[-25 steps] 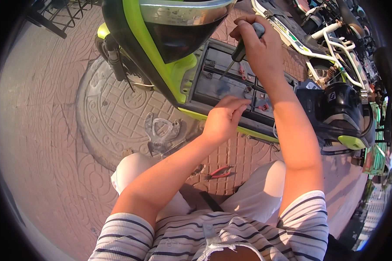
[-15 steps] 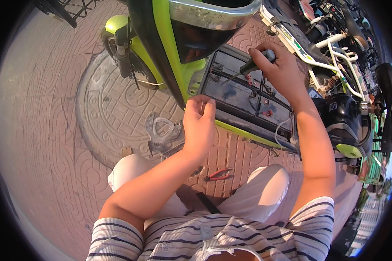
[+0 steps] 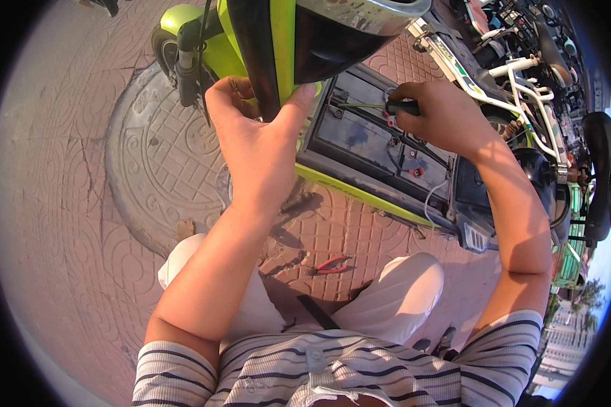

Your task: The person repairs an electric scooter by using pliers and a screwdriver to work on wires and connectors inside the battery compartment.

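My left hand [image 3: 254, 146] grips the lower edge of the black and green front panel [image 3: 283, 51] of an electric scooter, thumb on one side and fingers on the other. In my right hand [image 3: 441, 119] is a screwdriver [image 3: 402, 107] with a dark handle. Its thin shaft points left, over the open battery compartment in the scooter's footboard. Grey batteries [image 3: 360, 132] lie there, with wires and a red terminal piece [image 3: 416, 172] on top. Whether the screwdriver's tip touches a screw I cannot tell.
Red-handled pliers [image 3: 330, 266] lie on the brick paving between my knees. A round manhole cover [image 3: 156, 163] is at the left, beneath the scooter's front wheel [image 3: 164, 49]. Several parked bikes, one with a white frame [image 3: 523, 88], stand at the right.
My left hand has moved left and up from the compartment's edge onto the front panel. The screwdriver has swung nearer to level, and my right hand has dropped slightly.
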Demonstrator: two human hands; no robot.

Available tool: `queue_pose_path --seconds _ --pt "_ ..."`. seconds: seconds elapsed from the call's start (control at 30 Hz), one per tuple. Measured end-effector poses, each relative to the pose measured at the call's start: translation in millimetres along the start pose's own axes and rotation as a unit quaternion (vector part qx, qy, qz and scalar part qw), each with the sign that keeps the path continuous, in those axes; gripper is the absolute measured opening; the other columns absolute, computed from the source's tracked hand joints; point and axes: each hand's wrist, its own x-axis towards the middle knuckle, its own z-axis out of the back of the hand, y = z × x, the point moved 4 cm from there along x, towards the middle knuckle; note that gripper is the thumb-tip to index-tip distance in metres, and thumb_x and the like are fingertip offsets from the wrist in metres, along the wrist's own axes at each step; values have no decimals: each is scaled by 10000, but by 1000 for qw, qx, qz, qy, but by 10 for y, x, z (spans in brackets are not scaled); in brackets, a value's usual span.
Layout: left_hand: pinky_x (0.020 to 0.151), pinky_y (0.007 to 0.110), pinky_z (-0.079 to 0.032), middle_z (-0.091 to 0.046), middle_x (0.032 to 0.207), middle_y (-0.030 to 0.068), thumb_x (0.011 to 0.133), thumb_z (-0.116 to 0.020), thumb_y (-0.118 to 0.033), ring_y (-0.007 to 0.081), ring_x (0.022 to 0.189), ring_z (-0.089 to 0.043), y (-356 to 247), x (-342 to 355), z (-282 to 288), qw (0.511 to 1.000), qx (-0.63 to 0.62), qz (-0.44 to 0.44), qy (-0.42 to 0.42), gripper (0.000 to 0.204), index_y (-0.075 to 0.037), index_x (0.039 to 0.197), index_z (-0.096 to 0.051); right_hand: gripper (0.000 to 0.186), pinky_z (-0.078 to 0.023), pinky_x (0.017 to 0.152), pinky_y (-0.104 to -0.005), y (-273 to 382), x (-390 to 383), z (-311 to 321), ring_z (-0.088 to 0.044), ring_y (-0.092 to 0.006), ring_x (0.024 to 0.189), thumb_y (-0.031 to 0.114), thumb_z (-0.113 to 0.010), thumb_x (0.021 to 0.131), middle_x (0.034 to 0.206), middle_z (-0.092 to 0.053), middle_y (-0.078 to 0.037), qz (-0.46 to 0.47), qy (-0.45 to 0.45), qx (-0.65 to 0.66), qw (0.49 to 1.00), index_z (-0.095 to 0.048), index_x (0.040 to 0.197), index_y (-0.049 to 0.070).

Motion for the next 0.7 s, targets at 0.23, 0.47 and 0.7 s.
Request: queue_pose_path --seconds 0.23,0.47,0.7 --pt "915 373 -368 -410 1067 140 731 -835 -179 258 1009 -421 39 31 -54 995 19 -95 -21 590 43 1089 -421 321 -530 748 -395 46 99 -51 -676 -343 795 209 -671 802 885 -700 -188 10 16 -31 999 -700 1081 54" --pt "909 409 -361 -406 1060 164 711 -772 -70 312 1002 -410 38 46 -83 990 79 -109 -37 510 34 1054 -409 312 -529 755 -400 61 114 -58 -673 -349 785 215 -664 812 873 -703 -178 18 27 -57 998 -700 1078 55" --pt "889 395 -370 -416 1025 158 692 -703 -19 294 971 -423 69 40 -147 994 13 -88 -62 452 22 1030 -407 331 -525 733 -372 -42 363 -19 -693 -241 752 238 -585 896 822 -713 -144 -57 186 23 981 -676 1095 -12"
